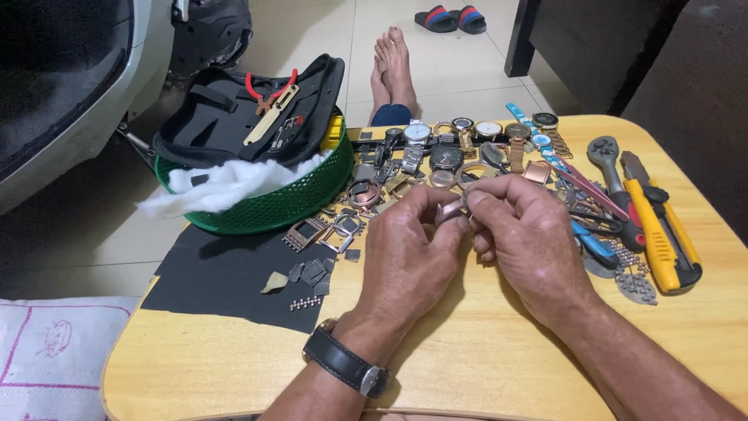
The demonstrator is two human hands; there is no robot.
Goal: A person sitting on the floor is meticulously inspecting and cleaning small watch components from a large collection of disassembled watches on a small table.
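Head view: left hand (405,261) and right hand (526,238) are pinching a copper watch case (449,212) over the worktop (499,359). It is looking small, stiff, slippery; edges seem the best hold.

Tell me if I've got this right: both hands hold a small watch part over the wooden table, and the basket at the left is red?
Not quite. The head view shows the basket is green, not red. The rest holds: the left hand and right hand pinch a small watch part above the wooden table.
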